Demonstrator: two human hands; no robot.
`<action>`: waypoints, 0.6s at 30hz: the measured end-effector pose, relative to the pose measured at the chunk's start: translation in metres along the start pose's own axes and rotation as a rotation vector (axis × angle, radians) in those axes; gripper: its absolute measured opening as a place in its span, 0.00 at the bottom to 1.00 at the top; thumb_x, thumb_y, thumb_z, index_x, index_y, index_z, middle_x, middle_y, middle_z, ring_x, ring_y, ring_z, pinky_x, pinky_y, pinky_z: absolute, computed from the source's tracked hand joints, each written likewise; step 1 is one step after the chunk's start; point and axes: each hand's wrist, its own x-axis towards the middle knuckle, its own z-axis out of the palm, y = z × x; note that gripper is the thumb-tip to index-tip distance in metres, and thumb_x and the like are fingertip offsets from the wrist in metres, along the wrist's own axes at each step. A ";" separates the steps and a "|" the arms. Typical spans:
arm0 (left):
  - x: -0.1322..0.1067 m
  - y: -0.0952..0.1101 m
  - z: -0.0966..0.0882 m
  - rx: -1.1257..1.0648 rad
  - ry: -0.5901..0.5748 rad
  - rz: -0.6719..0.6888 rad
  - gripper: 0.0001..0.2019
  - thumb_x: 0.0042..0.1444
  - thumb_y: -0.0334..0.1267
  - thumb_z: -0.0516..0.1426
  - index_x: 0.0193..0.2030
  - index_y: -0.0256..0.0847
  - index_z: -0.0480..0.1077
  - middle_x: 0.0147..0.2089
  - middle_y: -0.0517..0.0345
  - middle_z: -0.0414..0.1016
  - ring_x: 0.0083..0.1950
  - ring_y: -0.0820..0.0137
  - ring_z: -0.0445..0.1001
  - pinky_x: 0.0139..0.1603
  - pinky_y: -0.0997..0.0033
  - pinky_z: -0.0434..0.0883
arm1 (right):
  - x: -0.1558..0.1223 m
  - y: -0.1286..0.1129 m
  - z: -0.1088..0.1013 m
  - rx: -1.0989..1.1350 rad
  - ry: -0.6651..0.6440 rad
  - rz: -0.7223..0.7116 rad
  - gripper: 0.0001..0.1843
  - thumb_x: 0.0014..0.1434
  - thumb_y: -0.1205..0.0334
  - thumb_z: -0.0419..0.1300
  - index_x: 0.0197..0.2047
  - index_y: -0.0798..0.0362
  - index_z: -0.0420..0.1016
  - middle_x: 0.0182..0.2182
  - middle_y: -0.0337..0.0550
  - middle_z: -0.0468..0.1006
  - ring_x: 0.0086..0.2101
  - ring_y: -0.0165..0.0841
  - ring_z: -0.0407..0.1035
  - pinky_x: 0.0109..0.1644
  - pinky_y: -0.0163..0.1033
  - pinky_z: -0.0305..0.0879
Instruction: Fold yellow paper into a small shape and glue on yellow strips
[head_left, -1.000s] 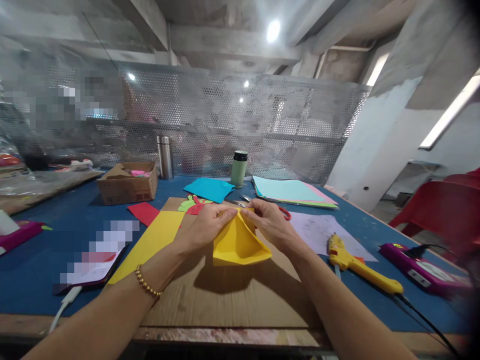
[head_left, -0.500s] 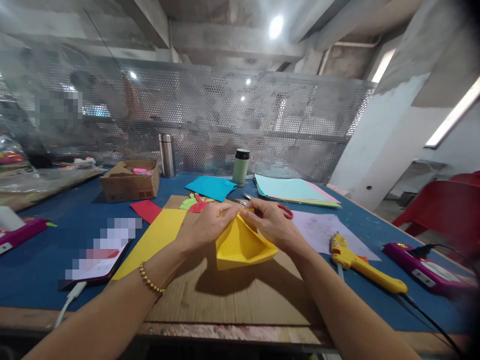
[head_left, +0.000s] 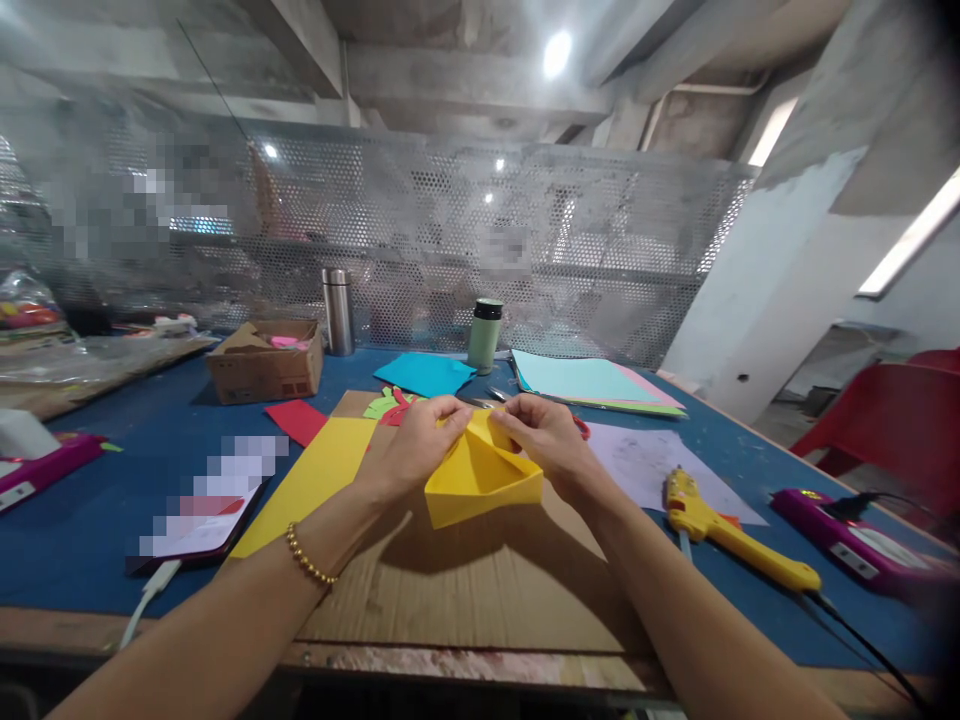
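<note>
A folded yellow paper box (head_left: 484, 495) is held above a cardboard sheet (head_left: 472, 600), its hollow inside turned up toward me. My left hand (head_left: 424, 440) pinches its far left edge between thumb and fingers. At the far right edge, my right hand (head_left: 547, 440) grips the paper the same way. Scissors (head_left: 495, 396) lie just beyond the hands, their red handle partly hidden by my right hand. Left of my left hand are a flat yellow sheet (head_left: 300, 480) and green and red paper cutouts (head_left: 390, 405).
A yellow glue gun (head_left: 739, 545) lies right, near a purple power strip (head_left: 855, 540) and lilac paper (head_left: 645, 460). A phone (head_left: 217, 510) is on the left. Behind stand a cardboard box (head_left: 266, 365), a steel flask (head_left: 339, 312), a green bottle (head_left: 485, 338) and coloured sheets (head_left: 585, 378).
The near side of the yellow paper box has risen and moved slightly left, its pocket now wider and squarer. Both hands still pinch its far edge; my right fingers have shifted a little.
</note>
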 end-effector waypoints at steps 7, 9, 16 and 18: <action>0.001 -0.003 0.000 -0.153 -0.082 -0.064 0.15 0.59 0.48 0.57 0.39 0.39 0.78 0.40 0.54 0.81 0.42 0.65 0.76 0.39 0.72 0.71 | 0.002 0.000 -0.005 -0.023 -0.018 -0.014 0.18 0.52 0.45 0.63 0.26 0.51 0.67 0.21 0.36 0.68 0.23 0.28 0.59 0.24 0.34 0.53; 0.002 -0.007 0.000 -0.240 -0.118 -0.088 0.16 0.58 0.49 0.58 0.41 0.39 0.79 0.40 0.54 0.81 0.41 0.66 0.76 0.38 0.72 0.71 | 0.002 -0.001 -0.006 -0.006 -0.032 -0.013 0.19 0.52 0.45 0.63 0.26 0.51 0.67 0.21 0.35 0.68 0.23 0.27 0.59 0.24 0.34 0.53; 0.004 -0.012 0.002 -0.242 -0.076 -0.107 0.13 0.56 0.47 0.59 0.33 0.40 0.76 0.32 0.60 0.77 0.34 0.70 0.73 0.33 0.74 0.68 | 0.001 0.002 -0.004 -0.045 -0.011 -0.046 0.18 0.53 0.46 0.63 0.26 0.51 0.66 0.22 0.37 0.69 0.24 0.29 0.61 0.26 0.35 0.57; 0.003 -0.013 0.002 -0.222 -0.069 -0.098 0.12 0.56 0.46 0.58 0.32 0.39 0.75 0.31 0.60 0.76 0.33 0.70 0.72 0.32 0.75 0.67 | 0.002 0.001 -0.004 -0.086 0.003 -0.055 0.18 0.53 0.46 0.62 0.25 0.51 0.66 0.22 0.37 0.69 0.25 0.30 0.61 0.25 0.35 0.57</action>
